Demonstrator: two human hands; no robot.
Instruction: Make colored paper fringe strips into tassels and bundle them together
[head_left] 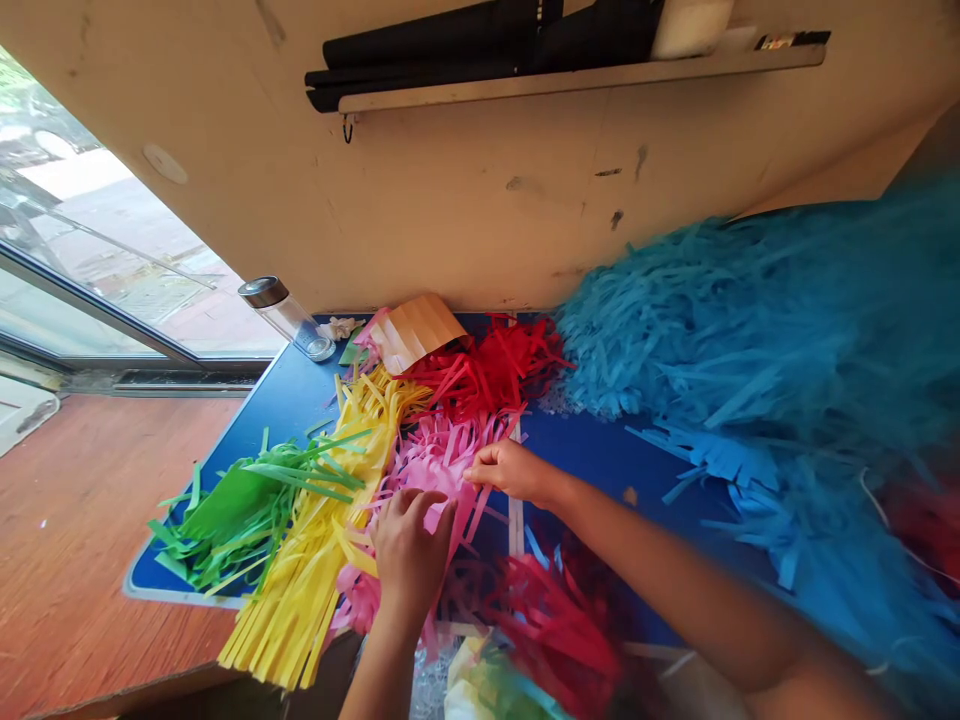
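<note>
Pink fringed tissue paper (pixel 435 470) lies in the middle of the blue table, between both hands. My right hand (pixel 517 472) pinches its right edge, thumb and index finger together. Over its near left part, my left hand (pixel 409 545) is curled with thumb and fingers closed on the paper; its fingertips are partly hidden. Yellow fringed paper (pixel 315 560) runs along the left side of the pink pile and hangs past the table's front edge. Beyond the pink lies a heap of red fringed paper (pixel 487 370).
Green fringed paper (pixel 240 510) is at the left of the blue table (pixel 592 460). A glass bottle (pixel 292 320) and a brown paper piece (pixel 420 332) stand towards the wall. Big blue fringe (pixel 750 320) fills the right. Red strips (pixel 555 630) lie nearest me. A shelf (pixel 585 82) juts out above.
</note>
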